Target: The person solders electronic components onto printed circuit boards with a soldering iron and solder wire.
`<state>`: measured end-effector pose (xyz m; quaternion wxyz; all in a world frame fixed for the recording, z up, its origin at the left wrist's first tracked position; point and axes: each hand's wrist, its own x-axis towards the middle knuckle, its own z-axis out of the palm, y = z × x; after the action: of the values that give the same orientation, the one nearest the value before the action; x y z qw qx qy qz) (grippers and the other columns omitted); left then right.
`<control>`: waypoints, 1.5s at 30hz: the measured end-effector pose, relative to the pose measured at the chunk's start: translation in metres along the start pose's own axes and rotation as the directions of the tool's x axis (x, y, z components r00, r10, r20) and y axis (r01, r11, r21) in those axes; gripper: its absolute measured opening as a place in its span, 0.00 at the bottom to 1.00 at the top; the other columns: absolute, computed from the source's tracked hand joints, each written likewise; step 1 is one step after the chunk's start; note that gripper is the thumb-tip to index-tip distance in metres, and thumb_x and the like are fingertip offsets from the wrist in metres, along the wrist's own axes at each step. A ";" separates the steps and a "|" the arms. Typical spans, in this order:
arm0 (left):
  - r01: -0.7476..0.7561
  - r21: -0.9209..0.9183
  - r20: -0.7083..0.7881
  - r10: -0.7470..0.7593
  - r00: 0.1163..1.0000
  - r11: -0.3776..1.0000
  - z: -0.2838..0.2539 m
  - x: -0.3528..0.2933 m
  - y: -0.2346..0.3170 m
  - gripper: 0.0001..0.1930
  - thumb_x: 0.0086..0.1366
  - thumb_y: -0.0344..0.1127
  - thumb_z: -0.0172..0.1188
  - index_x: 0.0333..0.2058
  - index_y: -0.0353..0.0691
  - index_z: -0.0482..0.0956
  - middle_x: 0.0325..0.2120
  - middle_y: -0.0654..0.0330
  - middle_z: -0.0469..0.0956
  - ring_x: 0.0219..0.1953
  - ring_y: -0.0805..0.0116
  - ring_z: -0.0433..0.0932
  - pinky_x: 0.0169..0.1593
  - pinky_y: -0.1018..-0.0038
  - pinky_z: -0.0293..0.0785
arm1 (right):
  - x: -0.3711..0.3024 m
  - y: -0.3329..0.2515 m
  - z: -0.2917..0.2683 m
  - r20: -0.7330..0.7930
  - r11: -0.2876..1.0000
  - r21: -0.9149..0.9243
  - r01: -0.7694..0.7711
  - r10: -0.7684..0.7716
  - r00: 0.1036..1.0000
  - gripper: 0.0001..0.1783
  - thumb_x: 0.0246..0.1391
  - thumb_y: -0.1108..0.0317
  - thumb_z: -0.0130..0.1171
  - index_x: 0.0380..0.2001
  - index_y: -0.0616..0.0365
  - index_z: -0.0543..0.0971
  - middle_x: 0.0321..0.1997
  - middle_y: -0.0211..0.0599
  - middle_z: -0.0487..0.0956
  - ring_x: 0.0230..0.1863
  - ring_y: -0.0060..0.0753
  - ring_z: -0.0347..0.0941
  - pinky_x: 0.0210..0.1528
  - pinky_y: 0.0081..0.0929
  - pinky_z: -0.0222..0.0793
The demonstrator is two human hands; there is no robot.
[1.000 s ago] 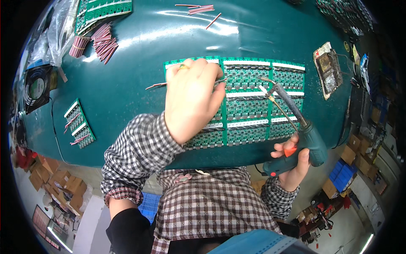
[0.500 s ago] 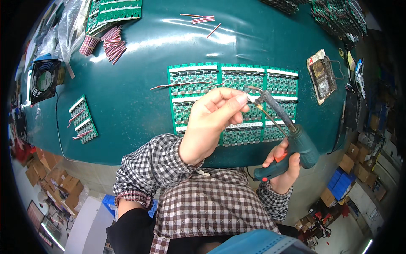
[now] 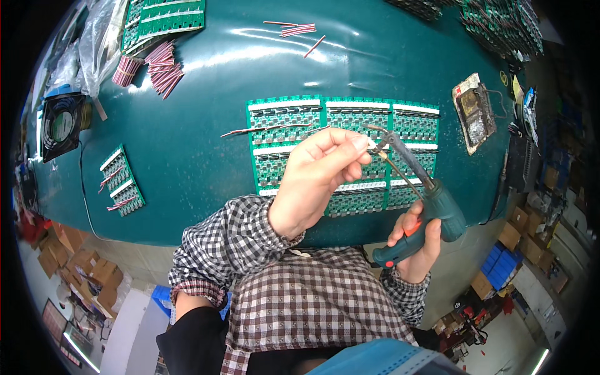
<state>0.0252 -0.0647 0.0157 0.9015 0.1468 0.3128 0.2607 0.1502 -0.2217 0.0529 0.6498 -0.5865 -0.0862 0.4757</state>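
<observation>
My right hand (image 3: 422, 253) is wrapped round the handle of a dark green soldering gun (image 3: 446, 214) with a red trigger. Its barrel and thin feed tube slant up and left, over a panel of green circuit boards (image 3: 355, 115). My left hand (image 3: 322, 169) is closed in a pinch just left of the gun's front end. A bit of white shows at its fingertips beside the feed tube's end, too small to name. Red-and-white wires (image 3: 269, 129) lie across the panel's upper left, partly hidden by my left hand.
A smaller circuit board (image 3: 122, 180) with wires lies at left, near a black fan (image 3: 62, 127). Wire bundles (image 3: 164, 69) and stacked boards (image 3: 172, 17) sit at far left. Loose wires (image 3: 298, 30) lie beyond the panel. A soldering iron stand (image 3: 473, 112) is at right; more boards (image 3: 500, 25) are piled behind.
My left hand has shifted slightly right. The soldering gun in my right hand has moved a little left, and its front end stays close to my left fingertips.
</observation>
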 end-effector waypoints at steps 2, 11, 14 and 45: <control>-0.003 0.013 0.028 0.002 1.000 1.000 0.002 0.003 -0.002 0.07 0.62 0.32 0.53 0.36 0.36 0.75 0.27 0.63 0.75 0.25 0.81 0.70 0.32 0.85 0.67 | 0.000 -0.002 -0.003 -0.015 0.999 0.041 -0.006 0.006 1.000 0.22 0.58 0.50 0.45 0.39 0.62 0.64 0.25 0.30 0.66 0.24 0.24 0.67 0.23 0.20 0.70; -0.464 0.883 0.345 0.581 0.737 0.065 -0.011 -0.008 0.027 0.10 0.53 0.26 0.60 0.35 0.35 0.74 0.32 0.57 0.74 0.34 0.67 0.74 0.37 0.76 0.70 | -0.010 -0.057 -0.043 -0.177 0.693 -0.379 0.613 -0.705 0.687 0.21 0.58 0.59 0.47 0.46 0.65 0.65 0.32 0.35 0.72 0.30 0.29 0.71 0.29 0.23 0.72; -0.342 0.894 0.448 0.564 0.693 -0.291 -0.016 -0.005 0.037 0.11 0.49 0.27 0.61 0.34 0.37 0.74 0.32 0.56 0.73 0.38 0.56 0.71 0.42 0.67 0.65 | 0.029 -0.055 -0.053 -0.446 0.684 -0.643 0.346 -0.701 0.557 0.15 0.54 0.65 0.53 0.36 0.69 0.73 0.31 0.38 0.75 0.27 0.31 0.74 0.28 0.24 0.73; -0.191 0.900 0.368 0.448 0.815 -0.392 -0.029 0.016 0.033 0.06 0.47 0.28 0.60 0.24 0.44 0.71 0.22 0.65 0.71 0.28 0.64 0.71 0.36 0.67 0.56 | 0.005 -0.015 0.016 -0.085 0.908 -0.419 -0.025 -0.012 0.996 0.26 0.50 0.59 0.56 0.42 0.74 0.68 0.27 0.43 0.73 0.31 0.37 0.73 0.28 0.28 0.77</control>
<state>0.0047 -0.0256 -0.0002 0.2747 0.8544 0.4054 0.1739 0.1494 -0.2049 0.0683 0.5101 -0.7327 -0.1565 0.4225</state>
